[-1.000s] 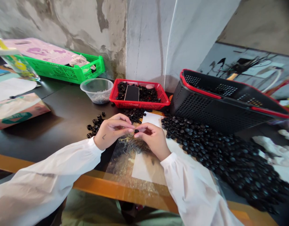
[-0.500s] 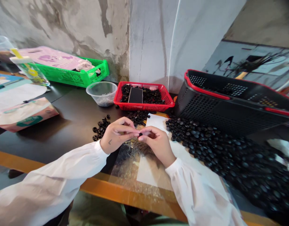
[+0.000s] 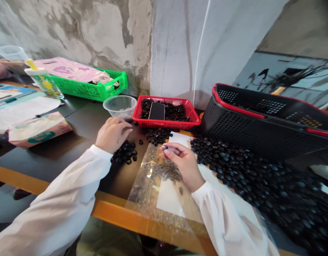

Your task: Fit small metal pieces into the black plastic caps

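Note:
Between the thumb and fingers of my right hand is a small black round piece, above a heap of thin metal pins on a clear plastic sheet. My left hand is over the near side of a clear plastic bowl, its fingers bent and partly hidden; whether it holds anything cannot be made out. Just below it lies a small pile of black round parts. More small black parts lie in front of the red basket.
A large pile of black caps covers the right side, before a black basket. A phone rests in the red basket. At the left are a tissue pack, a cup and a green crate.
My left hand has parted from my right hand and moved left and up towards the bowl. My right hand still pinches the black piece. The view has shifted slightly.

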The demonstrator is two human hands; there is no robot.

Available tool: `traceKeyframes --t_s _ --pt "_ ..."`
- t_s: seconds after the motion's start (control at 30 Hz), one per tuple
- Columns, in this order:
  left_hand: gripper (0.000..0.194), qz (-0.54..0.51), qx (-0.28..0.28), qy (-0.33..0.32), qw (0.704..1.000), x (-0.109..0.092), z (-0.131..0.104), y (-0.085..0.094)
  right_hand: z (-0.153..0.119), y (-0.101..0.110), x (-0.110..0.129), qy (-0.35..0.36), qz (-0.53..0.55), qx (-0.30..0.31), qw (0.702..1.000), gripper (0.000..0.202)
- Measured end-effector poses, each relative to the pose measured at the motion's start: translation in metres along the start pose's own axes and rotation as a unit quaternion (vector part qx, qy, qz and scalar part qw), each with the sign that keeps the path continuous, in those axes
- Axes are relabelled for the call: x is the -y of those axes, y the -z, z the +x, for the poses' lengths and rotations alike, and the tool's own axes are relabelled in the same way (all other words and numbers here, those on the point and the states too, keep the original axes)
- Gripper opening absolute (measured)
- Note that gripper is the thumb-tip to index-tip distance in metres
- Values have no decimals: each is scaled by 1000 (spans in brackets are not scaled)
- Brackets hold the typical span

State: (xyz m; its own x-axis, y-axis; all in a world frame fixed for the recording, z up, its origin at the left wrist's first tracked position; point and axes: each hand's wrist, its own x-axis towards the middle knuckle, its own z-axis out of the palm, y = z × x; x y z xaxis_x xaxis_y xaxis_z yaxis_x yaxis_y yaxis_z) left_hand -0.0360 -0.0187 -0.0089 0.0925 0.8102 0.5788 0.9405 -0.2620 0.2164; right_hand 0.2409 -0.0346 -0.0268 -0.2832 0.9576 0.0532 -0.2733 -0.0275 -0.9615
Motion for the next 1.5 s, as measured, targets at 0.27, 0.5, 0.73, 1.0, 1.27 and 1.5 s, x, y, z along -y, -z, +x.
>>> traceKeyframes --t_s 0.27,0.5,0.73,1.0,1.27,1.5 --pt "12 -110 60 101 987 48 0 -16 4 2 -5 29 -36 -12 999 34" --pt "50 -424 84 52 900 -35 -5 -12 -3 -3 3 101 -143 -16 984 24" --pt "25 -521 89 -5 849 -69 -20 -15 -15 -12 11 156 -213 11 964 12" --pt "24 -526 81 -17 846 -71 -21 -12 -16 -12 10 159 -220 16 962 12" --pt "25 -522 76 6 849 -71 -22 -12 -17 -13 11 149 -220 11 964 12" --pt "24 -516 62 1 854 -72 -21 -12 -18 -14 13 149 -219 13 964 12"
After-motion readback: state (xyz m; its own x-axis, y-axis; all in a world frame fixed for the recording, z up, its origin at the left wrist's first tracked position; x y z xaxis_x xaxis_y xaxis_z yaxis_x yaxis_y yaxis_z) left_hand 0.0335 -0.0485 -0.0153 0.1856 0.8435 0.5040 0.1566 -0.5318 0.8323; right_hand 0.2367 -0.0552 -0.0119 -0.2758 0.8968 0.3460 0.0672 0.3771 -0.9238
